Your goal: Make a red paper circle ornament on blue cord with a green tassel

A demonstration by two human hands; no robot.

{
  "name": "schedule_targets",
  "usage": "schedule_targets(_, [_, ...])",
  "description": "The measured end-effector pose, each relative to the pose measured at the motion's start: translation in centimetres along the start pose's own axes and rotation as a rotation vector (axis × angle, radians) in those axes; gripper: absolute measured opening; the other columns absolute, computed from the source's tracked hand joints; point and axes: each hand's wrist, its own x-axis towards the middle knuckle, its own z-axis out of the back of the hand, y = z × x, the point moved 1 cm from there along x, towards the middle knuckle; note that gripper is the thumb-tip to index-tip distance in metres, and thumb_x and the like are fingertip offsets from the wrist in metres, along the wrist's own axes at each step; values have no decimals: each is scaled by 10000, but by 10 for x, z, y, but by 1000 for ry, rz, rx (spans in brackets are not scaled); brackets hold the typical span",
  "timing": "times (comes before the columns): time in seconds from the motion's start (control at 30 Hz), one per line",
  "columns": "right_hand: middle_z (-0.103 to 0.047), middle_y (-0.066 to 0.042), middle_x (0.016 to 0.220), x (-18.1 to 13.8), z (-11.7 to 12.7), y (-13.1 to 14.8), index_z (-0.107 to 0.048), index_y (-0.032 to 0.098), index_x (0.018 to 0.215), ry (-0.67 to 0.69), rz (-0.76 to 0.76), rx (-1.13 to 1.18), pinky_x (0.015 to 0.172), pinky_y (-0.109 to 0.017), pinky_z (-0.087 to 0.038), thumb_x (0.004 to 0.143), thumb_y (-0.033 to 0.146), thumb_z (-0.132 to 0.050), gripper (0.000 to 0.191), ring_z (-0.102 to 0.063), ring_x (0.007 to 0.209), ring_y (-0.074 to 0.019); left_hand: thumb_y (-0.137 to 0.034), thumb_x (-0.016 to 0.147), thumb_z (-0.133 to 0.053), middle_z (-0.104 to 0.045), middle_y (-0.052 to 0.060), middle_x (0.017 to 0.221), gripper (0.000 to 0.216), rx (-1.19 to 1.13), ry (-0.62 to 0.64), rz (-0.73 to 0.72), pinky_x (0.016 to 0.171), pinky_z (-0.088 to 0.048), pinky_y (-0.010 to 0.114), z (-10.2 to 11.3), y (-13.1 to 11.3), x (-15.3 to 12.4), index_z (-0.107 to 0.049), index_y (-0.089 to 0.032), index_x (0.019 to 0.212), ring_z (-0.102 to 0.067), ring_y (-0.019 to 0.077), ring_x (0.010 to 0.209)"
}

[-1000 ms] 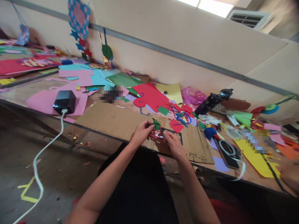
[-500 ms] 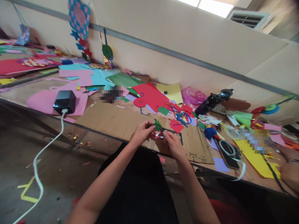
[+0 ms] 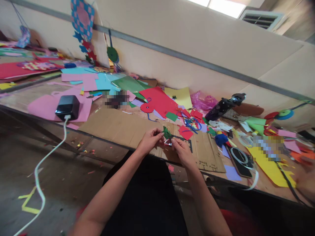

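Note:
My left hand (image 3: pixel 152 140) pinches the left side of a small green cut piece (image 3: pixel 166 132), which looks like foam or paper with pointed edges. From the other side, the closed fingers of my right hand (image 3: pixel 181 149) grip it near its lower right end, where something thin and dark shows. Just below the piece, between my hands, is a shiny pinkish bit (image 3: pixel 168 142), too small to name. Both hands are over the front edge of a flat cardboard sheet (image 3: pixel 118 126).
Beyond the cardboard lie red sheets (image 3: pixel 162 101), a green square (image 3: pixel 171 116) and blue cord (image 3: pixel 193 126). A black charger (image 3: pixel 67 107) stands left, its white cable hanging off the table. On the right are a phone (image 3: pixel 240 164), a yellow sheet (image 3: pixel 270 170) and another person's blurred hand (image 3: pixel 306 178).
The green piece has tipped slightly between my fingers; my hands stay nearly in place. At the right edge, the other person's hand has shifted and is blurred.

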Motion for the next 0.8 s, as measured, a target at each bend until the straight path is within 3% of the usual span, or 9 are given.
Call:
schedule_targets(0.13, [-435, 19, 601, 0, -1, 1, -612, 193, 702, -6, 12, -19, 602, -278, -310, 874, 579, -537, 429, -410, 602, -147, -489, 673, -775, -656, -9, 612, 397, 8, 12, 12, 519, -482, 214, -1, 1, 1, -565, -162, 755, -613, 108, 518])
schedule_targets(0.3, [-431, 16, 598, 0, -1, 1, -482, 203, 587, -16, 18, 3, 611, -281, -313, 876, 563, -542, 465, -416, 604, -146, -476, 664, -787, -654, -13, 604, 395, -15, 16, 19, 513, -485, 215, 0, 1, 1, -562, -163, 750, -605, 103, 497])
schedule_targets(0.5, [-429, 24, 592, 0, -2, -2, -587, 198, 674, -21, 12, -7, 590, -277, -300, 872, 559, -544, 414, -407, 589, -144, -440, 671, -804, -662, -12, 610, 382, -43, 16, 37, 521, -513, 215, -1, 1, 0, -561, -158, 760, -606, 96, 489])
schedule_targets(0.8, [-418, 20, 586, 0, 0, -1, -466, 211, 599, -6, -18, 67, 555, -275, -290, 847, 638, -549, 501, -382, 582, -141, -434, 676, -812, -668, -6, 643, 387, -79, -19, 30, 501, -509, 196, 2, 0, 2, -571, -149, 778, -593, 80, 484])
